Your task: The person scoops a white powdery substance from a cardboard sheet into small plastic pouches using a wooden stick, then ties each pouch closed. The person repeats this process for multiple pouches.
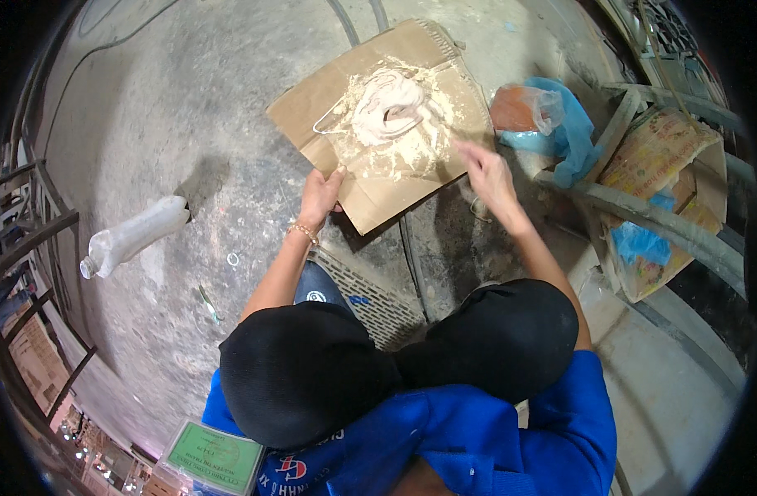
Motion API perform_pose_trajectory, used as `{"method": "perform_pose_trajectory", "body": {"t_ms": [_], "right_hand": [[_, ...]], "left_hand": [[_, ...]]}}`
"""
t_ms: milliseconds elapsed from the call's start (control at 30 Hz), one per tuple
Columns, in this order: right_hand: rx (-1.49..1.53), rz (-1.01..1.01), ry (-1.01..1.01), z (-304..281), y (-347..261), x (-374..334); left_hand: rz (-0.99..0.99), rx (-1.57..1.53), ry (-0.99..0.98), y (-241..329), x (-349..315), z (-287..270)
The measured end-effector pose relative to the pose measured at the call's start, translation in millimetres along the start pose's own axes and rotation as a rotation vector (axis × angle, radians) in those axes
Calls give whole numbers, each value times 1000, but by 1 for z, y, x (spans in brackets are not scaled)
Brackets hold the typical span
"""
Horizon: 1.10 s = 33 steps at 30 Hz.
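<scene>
A flat sheet of brown cardboard (378,194) lies tilted in front of me. On it sits a swirled, pale pinkish mound of paste (382,107), with cream-yellow powder or smears (420,153) spread around it. My left hand (320,197) grips the sheet's near left edge, thumb on top and fingers partly hidden beneath. Over the sheet's right edge is my right hand (490,176), its fingers pointing toward the paste. Those fingertips are smeared by motion, so I cannot make out whether they hold anything. A thin, bent white strip (322,124) lies left of the mound.
A plastic bottle (137,236) lies on the concrete floor at left. Right of the cardboard are a blue plastic bag (570,136) and an orange-brown bundle (515,109). Beyond a metal frame (659,219) stands an open carton (639,169). A perforated plate (370,302) is near my knees.
</scene>
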State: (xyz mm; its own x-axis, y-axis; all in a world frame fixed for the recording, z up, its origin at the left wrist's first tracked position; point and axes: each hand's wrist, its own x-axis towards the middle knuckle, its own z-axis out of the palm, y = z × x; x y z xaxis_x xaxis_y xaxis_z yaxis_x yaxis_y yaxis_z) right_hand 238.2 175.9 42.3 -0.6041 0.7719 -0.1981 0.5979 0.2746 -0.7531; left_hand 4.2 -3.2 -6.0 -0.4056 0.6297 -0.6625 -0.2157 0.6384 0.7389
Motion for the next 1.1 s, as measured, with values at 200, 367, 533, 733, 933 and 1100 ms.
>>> {"method": "perform_pose_trajectory", "body": {"t_ms": [200, 367, 533, 733, 933, 1100], "right_hand": [[1, 21, -146, 36, -32, -26], [-54, 13, 15, 8, -23, 23], [73, 85, 25, 13, -8, 10], [-110, 76, -231, 30, -37, 2], [-167, 96, -149, -27, -23, -17], [-55, -18, 88, -29, 8, 1]], "left_hand": [[9, -4, 33, 3, -3, -2], [5, -32, 10, 0, 1, 0], [10, 34, 15, 0, 3, 0], [-11, 6, -17, 1, 3, -2], [23, -8, -8, -2, 3, -6], [-21, 27, -6, 1, 2, -4]]}}
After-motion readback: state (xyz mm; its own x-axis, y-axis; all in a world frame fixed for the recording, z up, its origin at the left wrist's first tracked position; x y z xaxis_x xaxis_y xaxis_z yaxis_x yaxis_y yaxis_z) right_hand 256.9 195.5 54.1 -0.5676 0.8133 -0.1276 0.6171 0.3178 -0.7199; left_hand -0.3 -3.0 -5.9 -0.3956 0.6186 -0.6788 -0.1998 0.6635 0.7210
